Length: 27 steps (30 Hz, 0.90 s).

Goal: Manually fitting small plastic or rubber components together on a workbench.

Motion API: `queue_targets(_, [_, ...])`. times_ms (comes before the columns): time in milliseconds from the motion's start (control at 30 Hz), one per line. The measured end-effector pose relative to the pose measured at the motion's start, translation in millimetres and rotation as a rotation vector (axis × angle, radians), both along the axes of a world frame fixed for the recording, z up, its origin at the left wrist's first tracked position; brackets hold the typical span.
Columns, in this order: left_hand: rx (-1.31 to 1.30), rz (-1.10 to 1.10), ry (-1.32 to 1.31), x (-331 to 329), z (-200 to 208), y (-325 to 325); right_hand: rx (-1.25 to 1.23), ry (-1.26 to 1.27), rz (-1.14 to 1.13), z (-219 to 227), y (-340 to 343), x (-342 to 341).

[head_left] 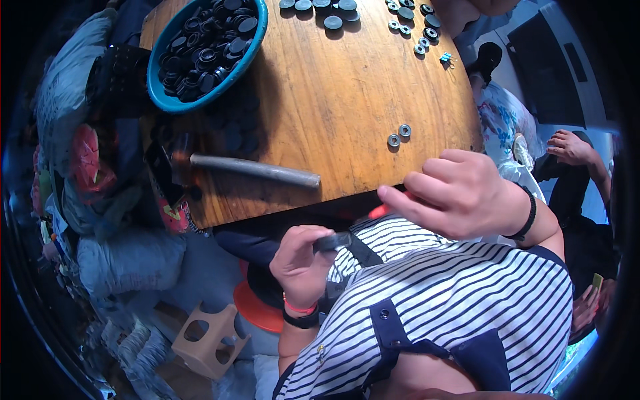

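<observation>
My left hand, with a dark watch and a red band at its wrist, pinches a small black disc between thumb and fingers, in front of the table's near edge. To its right and a little higher, my right hand is closed around a slim red-orange tool. Only the tool's end shows below my fingers, so its exact kind is hidden. The two hands are apart. Beyond my right hand, two small metal rings, like bearings, lie on the wooden table.
A hammer lies along the table's near left side. Behind it stands a teal basin full of black discs. More discs and rings lie at the far edge, near a binder clip. A plastic stool stands below left.
</observation>
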<state>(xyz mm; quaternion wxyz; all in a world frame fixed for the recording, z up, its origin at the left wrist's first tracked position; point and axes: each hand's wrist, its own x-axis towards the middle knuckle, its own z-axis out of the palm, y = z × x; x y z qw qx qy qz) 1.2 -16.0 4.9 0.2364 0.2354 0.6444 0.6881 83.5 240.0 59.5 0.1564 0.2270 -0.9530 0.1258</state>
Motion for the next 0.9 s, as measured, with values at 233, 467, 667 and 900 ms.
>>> queue_targets(233, [0.107, 0.052, -0.005, -4, 9, -1, -0.076, -0.014, -0.083, 0, 1, 5])
queue_targets(467, [0.091, 0.049, 0.041, 0, 8, -3, -0.131, 0.115, 0.002, 8, -9, -9])
queue_targets(667, [0.065, 0.039, 0.053, 2, 7, -4, -0.085, 0.095, 0.021, 12, -8, -8])
queue_targets(900, [0.032, 0.04, 0.116, 4, 7, -4, -0.002, 0.09, 0.04, 18, -6, -3])
